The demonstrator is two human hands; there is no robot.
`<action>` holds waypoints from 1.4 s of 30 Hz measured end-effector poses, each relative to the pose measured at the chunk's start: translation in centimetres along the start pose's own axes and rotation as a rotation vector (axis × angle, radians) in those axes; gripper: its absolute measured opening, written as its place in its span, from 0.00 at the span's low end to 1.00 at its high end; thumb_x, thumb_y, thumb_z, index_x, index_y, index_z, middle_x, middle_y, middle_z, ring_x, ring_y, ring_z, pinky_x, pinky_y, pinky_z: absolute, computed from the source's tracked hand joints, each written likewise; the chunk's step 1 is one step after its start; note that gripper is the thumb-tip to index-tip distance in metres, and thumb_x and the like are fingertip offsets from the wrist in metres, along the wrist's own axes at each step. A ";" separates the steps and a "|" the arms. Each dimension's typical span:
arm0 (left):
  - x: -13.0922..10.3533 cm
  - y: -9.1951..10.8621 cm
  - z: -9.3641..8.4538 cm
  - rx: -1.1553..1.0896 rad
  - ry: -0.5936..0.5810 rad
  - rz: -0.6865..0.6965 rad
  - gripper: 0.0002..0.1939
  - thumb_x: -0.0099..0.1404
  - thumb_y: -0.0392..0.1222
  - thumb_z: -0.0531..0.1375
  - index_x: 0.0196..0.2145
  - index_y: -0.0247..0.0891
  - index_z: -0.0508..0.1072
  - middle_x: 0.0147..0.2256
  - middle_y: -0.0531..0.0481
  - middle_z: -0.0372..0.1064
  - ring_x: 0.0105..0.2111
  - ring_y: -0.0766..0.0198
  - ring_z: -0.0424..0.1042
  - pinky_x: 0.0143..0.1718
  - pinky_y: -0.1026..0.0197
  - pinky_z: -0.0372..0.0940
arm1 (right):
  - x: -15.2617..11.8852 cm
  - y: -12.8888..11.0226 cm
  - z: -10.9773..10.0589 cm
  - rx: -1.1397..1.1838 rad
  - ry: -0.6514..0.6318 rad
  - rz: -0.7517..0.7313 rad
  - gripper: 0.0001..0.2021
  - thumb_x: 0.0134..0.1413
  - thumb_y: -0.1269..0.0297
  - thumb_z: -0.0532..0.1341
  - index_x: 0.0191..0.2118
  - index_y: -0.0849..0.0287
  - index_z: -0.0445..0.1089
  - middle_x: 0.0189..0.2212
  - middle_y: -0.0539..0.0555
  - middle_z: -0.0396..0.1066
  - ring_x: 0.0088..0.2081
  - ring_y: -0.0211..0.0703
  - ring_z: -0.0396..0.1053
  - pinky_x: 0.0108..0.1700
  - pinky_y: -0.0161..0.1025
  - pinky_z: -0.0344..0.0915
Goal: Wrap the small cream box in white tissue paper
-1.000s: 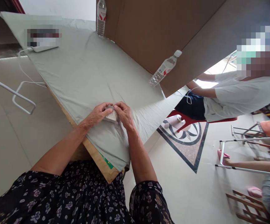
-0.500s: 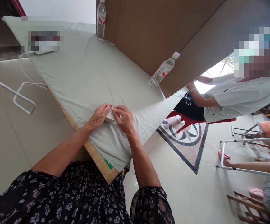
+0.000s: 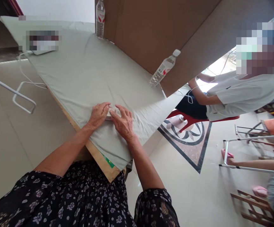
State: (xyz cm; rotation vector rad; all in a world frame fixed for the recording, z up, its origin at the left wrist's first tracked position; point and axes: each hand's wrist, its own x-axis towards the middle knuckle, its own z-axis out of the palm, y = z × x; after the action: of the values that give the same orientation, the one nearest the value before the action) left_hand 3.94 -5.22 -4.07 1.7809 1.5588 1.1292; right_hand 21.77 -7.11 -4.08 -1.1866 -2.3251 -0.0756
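A small pale block-like object [image 3: 109,116] lies on the grey-green cloth of the table [image 3: 80,78], near its front corner. My left hand [image 3: 99,114] holds its left side, with the fingers close together. From the right, my right hand [image 3: 123,121] rests its thumb on the object, and its other fingers are spread and lifted a little apart. Part of the object is hidden under my fingers, and its details are too small to make out.
A brown cardboard panel [image 3: 146,31] stands at the back, with a water bottle [image 3: 100,20] by its left edge and another bottle [image 3: 164,69] leaning before it. A white device [image 3: 44,47] sits far left. A person [image 3: 245,94] sits at the right.
My right hand has gone from a pinch at the object to spread fingers with the thumb on it. The object now lies flatter and is more covered. The view has shifted slightly.
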 end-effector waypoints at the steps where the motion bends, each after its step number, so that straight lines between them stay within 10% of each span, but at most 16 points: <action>1: 0.1 -0.1 -0.1 -0.042 0.002 -0.023 0.22 0.73 0.46 0.49 0.53 0.36 0.76 0.47 0.41 0.81 0.51 0.52 0.76 0.60 0.47 0.66 | -0.1 0.0 0.2 0.018 0.012 0.011 0.14 0.71 0.60 0.59 0.57 0.47 0.74 0.66 0.58 0.67 0.66 0.54 0.64 0.62 0.53 0.64; 8: -0.2 0.1 -0.2 -0.339 0.009 -0.136 0.22 0.72 0.50 0.51 0.54 0.35 0.75 0.44 0.43 0.81 0.42 0.57 0.78 0.48 0.55 0.71 | -0.6 0.3 0.2 0.208 0.148 0.162 0.27 0.67 0.49 0.59 0.66 0.53 0.64 0.69 0.64 0.61 0.69 0.60 0.60 0.67 0.60 0.61; 17: -0.5 0.2 -0.2 -0.358 0.009 -0.151 0.21 0.69 0.48 0.54 0.53 0.36 0.75 0.45 0.44 0.81 0.42 0.57 0.77 0.48 0.55 0.72 | -0.2 -0.3 0.0 0.288 0.051 0.164 0.17 0.64 0.55 0.64 0.57 0.48 0.73 0.68 0.59 0.65 0.69 0.59 0.61 0.68 0.61 0.59; 21: -0.4 0.4 -0.3 -0.406 0.085 -0.192 0.22 0.69 0.50 0.54 0.52 0.35 0.74 0.46 0.41 0.80 0.42 0.57 0.77 0.45 0.56 0.72 | -0.9 0.7 -0.2 0.406 0.172 0.309 0.25 0.68 0.50 0.59 0.66 0.49 0.63 0.70 0.62 0.61 0.69 0.56 0.62 0.65 0.59 0.64; 27: -0.4 0.0 -0.2 -0.420 0.058 -0.203 0.24 0.65 0.45 0.56 0.56 0.34 0.72 0.48 0.40 0.80 0.41 0.57 0.77 0.45 0.54 0.72 | -0.2 1.9 1.2 0.512 -0.051 0.327 0.48 0.55 0.45 0.70 0.74 0.54 0.50 0.70 0.66 0.61 0.70 0.59 0.61 0.68 0.59 0.61; 42: -0.7 0.2 -0.4 -0.312 0.105 -0.116 0.24 0.64 0.44 0.58 0.56 0.37 0.73 0.52 0.40 0.77 0.54 0.51 0.74 0.59 0.46 0.67 | -0.7 1.9 0.8 0.428 -0.026 0.419 0.37 0.56 0.50 0.70 0.68 0.53 0.62 0.61 0.63 0.73 0.63 0.59 0.69 0.66 0.61 0.62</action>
State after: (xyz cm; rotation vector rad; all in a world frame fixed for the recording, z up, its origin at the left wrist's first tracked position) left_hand 3.69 -6.02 -3.92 1.4298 1.4316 1.3437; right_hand 23.25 -6.21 -5.40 -1.4106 -1.9271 0.5581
